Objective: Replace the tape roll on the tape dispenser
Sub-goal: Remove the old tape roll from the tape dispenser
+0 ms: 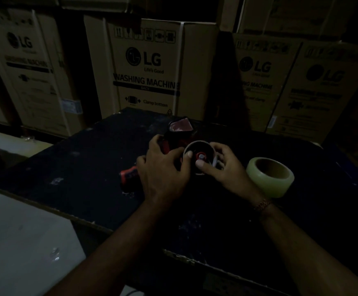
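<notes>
Both hands on dispenser (173, 142): L hand (163, 174) clamps body, R hand (223, 165) pinches spent core (198, 155) on hub. New roll (270, 176) just right of R hand, nearer it.

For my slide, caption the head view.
Both hands grip the spent core on a red dispenser; new tape roll waits.

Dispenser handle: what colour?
Red with dark patches, on the handle poking out left of the left hand; head view, dimly lit.

Dark table (84, 171): red tape dispenser (129, 176), fresh tape roll (270, 177) apart.
</notes>
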The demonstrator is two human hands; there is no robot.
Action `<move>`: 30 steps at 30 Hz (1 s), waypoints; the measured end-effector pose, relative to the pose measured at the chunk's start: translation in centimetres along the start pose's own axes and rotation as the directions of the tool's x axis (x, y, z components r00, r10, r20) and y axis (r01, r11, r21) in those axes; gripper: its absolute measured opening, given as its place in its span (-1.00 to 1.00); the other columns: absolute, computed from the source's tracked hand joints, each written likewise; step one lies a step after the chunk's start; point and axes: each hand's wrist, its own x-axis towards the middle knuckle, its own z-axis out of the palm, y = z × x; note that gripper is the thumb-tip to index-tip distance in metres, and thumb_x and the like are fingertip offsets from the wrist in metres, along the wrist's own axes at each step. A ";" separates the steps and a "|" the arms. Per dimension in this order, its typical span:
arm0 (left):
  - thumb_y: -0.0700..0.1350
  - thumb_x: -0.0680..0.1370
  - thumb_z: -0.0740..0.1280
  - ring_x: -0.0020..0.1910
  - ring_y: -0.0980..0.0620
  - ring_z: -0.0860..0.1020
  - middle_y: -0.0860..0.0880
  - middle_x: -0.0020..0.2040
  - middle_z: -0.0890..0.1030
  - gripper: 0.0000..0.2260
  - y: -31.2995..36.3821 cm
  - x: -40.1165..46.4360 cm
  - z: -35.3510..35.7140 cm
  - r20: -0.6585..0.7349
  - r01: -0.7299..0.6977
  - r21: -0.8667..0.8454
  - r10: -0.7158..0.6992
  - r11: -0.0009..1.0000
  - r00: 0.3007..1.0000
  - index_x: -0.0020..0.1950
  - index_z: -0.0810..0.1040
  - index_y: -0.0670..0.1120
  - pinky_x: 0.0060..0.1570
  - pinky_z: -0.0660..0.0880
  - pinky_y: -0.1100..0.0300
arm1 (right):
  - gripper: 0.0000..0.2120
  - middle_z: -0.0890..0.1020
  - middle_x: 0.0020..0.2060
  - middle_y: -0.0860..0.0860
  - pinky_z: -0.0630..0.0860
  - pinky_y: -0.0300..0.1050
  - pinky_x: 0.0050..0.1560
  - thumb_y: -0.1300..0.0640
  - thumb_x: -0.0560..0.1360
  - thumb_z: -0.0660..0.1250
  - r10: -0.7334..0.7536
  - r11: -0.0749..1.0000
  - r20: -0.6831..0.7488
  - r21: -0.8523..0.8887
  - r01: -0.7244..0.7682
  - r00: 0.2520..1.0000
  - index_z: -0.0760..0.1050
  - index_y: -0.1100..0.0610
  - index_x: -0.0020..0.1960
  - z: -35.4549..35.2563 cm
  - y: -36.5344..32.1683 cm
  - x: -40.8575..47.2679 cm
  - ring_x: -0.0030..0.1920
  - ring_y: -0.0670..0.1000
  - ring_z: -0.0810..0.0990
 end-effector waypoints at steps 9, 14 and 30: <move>0.29 0.64 0.06 0.45 -0.19 0.41 -0.24 0.60 0.31 -0.56 0.1 -0.5 0.0 0.096 -0.035 0.141 0.021 0.989 0.995 0.21 0.65 0.14 0.43 0.24 -0.16 | -0.64 0.72 0.22 -0.03 0.64 -0.16 0.20 0.16 0.60 0.44 0.033 0.992 0.056 0.121 -0.040 0.998 0.59 0.04 0.39 -0.4 0.1 -0.1 0.25 -0.06 0.69; 0.32 0.62 0.06 0.43 -0.15 0.45 -0.20 0.60 0.37 -0.53 0.0 -0.3 -0.1 0.095 -0.022 0.148 0.008 0.989 0.995 0.22 0.69 0.21 0.42 0.24 -0.14 | -0.57 0.67 0.30 0.00 0.60 -0.26 0.24 0.25 0.63 0.36 0.034 0.994 0.112 0.095 -0.045 0.993 0.50 0.12 0.49 -0.8 0.3 0.1 0.31 -0.08 0.63; 0.34 0.59 0.29 0.52 -0.02 0.40 -0.09 0.60 0.42 -0.67 -0.5 0.4 -0.2 0.122 0.034 0.013 -0.036 0.999 0.992 0.23 0.71 0.28 0.40 0.21 -0.01 | -0.65 0.78 0.06 0.04 0.67 -0.07 0.13 0.27 0.49 0.54 0.122 0.992 -0.095 -0.007 -0.124 0.988 0.70 0.13 0.27 -0.1 0.8 0.2 0.08 0.01 0.75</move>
